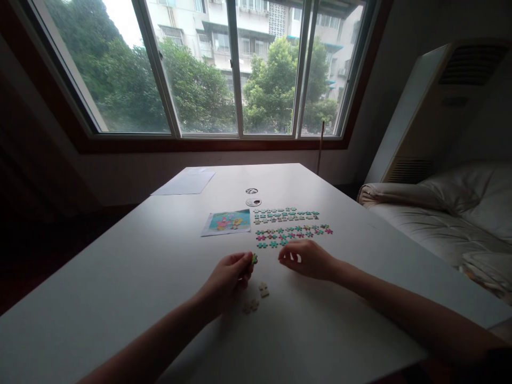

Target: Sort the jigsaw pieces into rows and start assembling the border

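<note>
My left hand [230,277] is closed in a pinch on a small coloured puzzle piece [254,259] above the white table [140,277]. My right hand [306,258] hovers just to the right with its fingers curled; whether it holds anything is hidden. Two pale pieces lie face down by my left hand, one [263,289] nearer the middle and one [251,306] closer to me. Beyond my hands, rows of loose coloured puzzle pieces [292,230] are laid out. A small reference picture [226,222] lies to their left.
A sheet of paper [186,182] lies at the table's far left. Two small round objects [253,202] sit near the far middle. A sofa with a pale cover [440,213] stands to the right. A large window [224,69] fills the far wall.
</note>
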A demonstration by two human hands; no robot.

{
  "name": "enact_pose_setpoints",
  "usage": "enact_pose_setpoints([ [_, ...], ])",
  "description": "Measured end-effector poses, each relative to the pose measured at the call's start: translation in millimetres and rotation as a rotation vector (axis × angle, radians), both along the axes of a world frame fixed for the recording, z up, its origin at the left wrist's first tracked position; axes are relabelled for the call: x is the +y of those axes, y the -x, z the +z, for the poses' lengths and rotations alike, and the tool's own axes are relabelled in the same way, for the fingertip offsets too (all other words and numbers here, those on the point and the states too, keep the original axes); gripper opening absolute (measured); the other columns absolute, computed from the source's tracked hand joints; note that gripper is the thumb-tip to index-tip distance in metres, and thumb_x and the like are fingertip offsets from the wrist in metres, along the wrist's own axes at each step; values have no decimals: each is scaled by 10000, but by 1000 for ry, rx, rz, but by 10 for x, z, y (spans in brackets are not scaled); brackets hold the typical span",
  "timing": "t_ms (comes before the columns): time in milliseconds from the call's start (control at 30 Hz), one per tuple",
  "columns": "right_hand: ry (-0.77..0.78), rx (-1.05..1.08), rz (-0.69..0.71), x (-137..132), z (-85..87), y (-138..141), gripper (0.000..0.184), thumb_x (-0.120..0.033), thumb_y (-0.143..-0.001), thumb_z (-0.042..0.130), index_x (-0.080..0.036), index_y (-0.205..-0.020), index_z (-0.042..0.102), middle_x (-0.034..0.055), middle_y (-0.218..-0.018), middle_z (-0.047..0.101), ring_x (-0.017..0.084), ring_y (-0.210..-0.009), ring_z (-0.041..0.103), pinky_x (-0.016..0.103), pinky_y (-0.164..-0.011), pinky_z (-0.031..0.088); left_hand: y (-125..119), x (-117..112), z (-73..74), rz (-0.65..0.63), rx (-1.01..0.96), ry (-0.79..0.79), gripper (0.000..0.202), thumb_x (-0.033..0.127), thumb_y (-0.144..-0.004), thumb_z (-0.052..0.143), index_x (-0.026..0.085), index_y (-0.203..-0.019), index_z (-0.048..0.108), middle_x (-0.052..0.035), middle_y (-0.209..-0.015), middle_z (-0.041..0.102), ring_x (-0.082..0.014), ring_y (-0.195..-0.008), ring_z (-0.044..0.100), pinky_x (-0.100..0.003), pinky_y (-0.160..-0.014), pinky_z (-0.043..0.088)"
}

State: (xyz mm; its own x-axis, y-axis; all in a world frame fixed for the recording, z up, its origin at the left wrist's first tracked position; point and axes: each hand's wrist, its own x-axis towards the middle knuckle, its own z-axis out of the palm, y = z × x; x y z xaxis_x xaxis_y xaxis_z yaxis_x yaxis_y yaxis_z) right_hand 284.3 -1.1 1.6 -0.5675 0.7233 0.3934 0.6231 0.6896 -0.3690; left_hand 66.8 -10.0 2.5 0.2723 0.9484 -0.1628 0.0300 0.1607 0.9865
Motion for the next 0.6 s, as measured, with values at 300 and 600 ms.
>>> enact_pose_setpoints([
  [300, -17, 211, -9, -200, -45, 236, 139, -340, -778, 575, -207, -805, 606, -10, -669, 612, 86, -545, 528, 207, -547, 427, -56, -3, -85, -69, 256, -308, 354, 454, -752, 543, 129, -613, 543, 40, -487, 459, -71, -420, 361, -176, -392, 272],
  [600, -78, 222, -75, -213, -52, 232, 167, -376, -738, 614, -211, -758, 593, -20, -631, 602, 92, -526, 518, 225, -549, 412, -53, -34, -38, -66, 353, -497, 326, 407, -789, 513, 127, -649, 603, -3, -557, 534, -110, -508, 437, -190, -454, 334],
])
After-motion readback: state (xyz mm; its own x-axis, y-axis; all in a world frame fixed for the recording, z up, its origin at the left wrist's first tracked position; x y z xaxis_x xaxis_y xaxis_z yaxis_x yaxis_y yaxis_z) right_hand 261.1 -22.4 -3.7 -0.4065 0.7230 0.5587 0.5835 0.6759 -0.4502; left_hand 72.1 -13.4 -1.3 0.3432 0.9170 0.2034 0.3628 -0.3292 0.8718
